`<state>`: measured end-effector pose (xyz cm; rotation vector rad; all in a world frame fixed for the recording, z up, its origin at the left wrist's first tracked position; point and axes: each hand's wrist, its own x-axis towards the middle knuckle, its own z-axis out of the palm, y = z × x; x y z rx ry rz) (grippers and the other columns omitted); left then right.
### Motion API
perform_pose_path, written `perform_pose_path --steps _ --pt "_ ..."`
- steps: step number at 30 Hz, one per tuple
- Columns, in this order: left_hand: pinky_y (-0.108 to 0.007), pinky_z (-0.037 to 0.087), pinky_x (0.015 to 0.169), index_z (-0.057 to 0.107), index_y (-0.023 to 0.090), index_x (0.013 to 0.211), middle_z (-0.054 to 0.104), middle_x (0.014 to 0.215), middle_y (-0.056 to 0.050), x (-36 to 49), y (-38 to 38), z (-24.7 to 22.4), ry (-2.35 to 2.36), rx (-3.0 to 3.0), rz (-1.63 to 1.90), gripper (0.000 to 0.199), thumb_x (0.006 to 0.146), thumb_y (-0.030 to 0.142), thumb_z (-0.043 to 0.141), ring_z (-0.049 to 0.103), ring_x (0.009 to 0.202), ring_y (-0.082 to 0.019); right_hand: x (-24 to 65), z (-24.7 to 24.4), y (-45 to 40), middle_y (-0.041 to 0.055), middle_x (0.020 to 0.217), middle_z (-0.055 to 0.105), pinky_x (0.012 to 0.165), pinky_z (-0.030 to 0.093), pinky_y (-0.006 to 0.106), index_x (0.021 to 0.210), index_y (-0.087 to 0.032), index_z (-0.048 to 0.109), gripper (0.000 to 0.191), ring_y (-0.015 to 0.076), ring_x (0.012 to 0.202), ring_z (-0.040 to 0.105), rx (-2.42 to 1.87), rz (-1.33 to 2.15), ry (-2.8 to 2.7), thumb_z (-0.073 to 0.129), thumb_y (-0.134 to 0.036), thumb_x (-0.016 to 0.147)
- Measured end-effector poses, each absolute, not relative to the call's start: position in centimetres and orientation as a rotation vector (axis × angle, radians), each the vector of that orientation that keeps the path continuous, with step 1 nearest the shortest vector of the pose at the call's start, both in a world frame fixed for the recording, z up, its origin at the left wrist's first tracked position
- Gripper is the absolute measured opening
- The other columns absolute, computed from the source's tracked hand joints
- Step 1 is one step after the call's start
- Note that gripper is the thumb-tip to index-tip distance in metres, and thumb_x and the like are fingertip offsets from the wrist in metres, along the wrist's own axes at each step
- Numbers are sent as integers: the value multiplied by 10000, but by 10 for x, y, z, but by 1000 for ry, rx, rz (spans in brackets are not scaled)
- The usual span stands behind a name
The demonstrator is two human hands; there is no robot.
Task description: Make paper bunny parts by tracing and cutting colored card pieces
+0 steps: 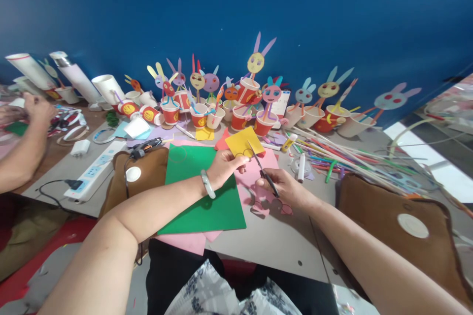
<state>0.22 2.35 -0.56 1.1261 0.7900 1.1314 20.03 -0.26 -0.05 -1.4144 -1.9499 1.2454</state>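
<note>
Pinched between the fingers of my left hand (226, 167) is a piece of yellow paper (239, 141), with a circle outline drawn near its lower edge. My right hand (286, 186) grips a pair of dark-handled scissors (266, 175), whose blades lie at the yellow paper's right side, close to the drawn circle. Beneath my left wrist lies a green sheet (199, 206), also bearing a faint circle at its upper left. Pink paper (254, 184) is under and beside it, with small pink cut pieces (259, 208) below my right hand.
Paper cups (266, 123) with rabbit-faced figures line the back against the blue wall. Pipe cleaners (347, 150) are heaped at the right, near a brown cushion (373, 216). A power strip (96, 170) sits at left. Another person's arm (31, 142) reaches in from the far left.
</note>
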Motion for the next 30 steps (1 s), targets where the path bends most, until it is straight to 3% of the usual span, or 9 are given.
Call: perform_pose_path --steps 30 --pt "-250 430 555 611 150 606 588 507 14 1 26 -8 769 1146 1174 273 678 376 745 522 490 -88 200 1 -3 -58 582 319 527 229 267 611 -213 394 662 97 579 284 -1426 1251 -1955 633 -827 667"
